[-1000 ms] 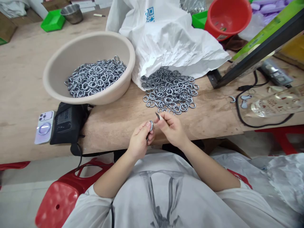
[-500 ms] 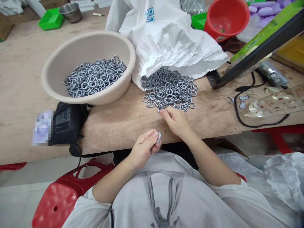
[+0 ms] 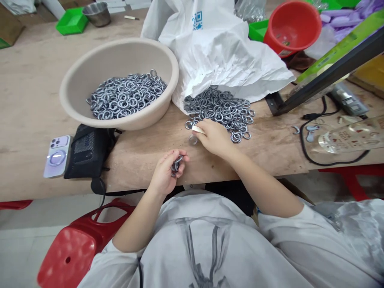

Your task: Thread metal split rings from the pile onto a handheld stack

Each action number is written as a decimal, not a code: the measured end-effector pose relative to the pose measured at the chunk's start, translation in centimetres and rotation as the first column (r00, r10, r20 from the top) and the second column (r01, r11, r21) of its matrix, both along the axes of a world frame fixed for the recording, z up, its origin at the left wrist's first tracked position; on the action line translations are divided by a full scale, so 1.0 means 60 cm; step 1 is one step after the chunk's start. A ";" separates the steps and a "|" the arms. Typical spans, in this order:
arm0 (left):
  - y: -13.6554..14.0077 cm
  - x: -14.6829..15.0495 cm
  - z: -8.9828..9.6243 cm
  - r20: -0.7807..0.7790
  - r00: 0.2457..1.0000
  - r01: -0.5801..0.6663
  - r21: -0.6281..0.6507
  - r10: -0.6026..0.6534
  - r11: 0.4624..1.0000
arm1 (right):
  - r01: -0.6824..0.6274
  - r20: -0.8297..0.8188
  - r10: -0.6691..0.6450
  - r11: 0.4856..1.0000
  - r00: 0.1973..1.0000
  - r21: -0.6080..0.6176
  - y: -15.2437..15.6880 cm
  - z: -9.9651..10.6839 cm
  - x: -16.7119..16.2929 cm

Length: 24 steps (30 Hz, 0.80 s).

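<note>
My left hand [image 3: 168, 170] is curled, palm up, around several grey metal-looking rings [image 3: 177, 163] near the table's front edge. To its right, my right hand [image 3: 214, 136] is closed on a small tool with a flat cream handle [image 3: 198, 129]; most of the tool is hidden by the fingers. A blurred ring [image 3: 193, 140] is just below that handle. Loose rings [image 3: 228, 110] lie in a pile behind my right hand, spilling from the mouth of a white woven sack [image 3: 210, 52]. Many more rings fill the bottom of a beige basin [image 3: 67, 96] at the left.
A phone [image 3: 57, 156] and a black pouch [image 3: 85, 154] lie before the basin. A black metal bar [image 3: 324, 76] slants up at the right, near a cable [image 3: 301, 140] and a clear printed bag [image 3: 354, 136]. A red bucket [image 3: 292, 28] stands behind; a red stool [image 3: 69, 256] is below.
My left hand has moved left and loosened, showing several rings in its palm. My right hand has shifted slightly up, and the cream handle now shows. The view has moved a little.
</note>
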<state>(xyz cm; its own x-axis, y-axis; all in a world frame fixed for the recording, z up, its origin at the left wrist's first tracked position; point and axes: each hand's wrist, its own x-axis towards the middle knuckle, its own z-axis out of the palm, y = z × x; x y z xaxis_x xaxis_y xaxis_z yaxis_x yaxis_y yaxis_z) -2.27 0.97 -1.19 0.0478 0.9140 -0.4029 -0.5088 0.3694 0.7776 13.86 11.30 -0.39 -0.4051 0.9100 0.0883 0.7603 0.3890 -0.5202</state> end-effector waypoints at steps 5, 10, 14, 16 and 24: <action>0.015 0.027 -0.008 -0.040 0.995 0.087 0.010 -0.087 0.996 | -0.224 -0.685 -0.078 0.913 0.725 -0.341 -0.063 -0.015 0.015; 0.027 0.056 -0.026 -0.154 0.987 0.075 0.130 -0.054 0.989 | -0.264 -0.795 -0.213 0.868 0.568 -0.421 -0.093 -0.038 0.013; 0.025 0.062 -0.023 -0.123 0.989 0.093 0.102 -0.080 0.990 | -0.204 -0.822 -0.276 0.884 0.498 -0.421 -0.101 -0.036 0.014; 0.023 0.061 -0.014 -0.055 0.988 0.146 0.024 -0.145 0.989 | -0.177 -0.817 -0.272 0.895 0.509 -0.409 -0.106 -0.033 0.015; 0.010 0.059 0.008 -0.013 0.983 0.183 0.021 -0.183 0.983 | -0.118 -0.820 -0.108 0.971 0.561 -0.208 -0.121 -0.019 0.028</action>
<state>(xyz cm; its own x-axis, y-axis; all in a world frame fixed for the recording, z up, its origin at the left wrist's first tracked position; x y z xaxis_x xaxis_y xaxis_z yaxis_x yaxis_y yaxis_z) 1.29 1.60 -0.68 0.2106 0.8991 -0.3837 -0.4259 0.4377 0.7919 15.53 4.03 -1.51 -0.2626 0.9461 0.1897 -0.0452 0.1843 -0.9818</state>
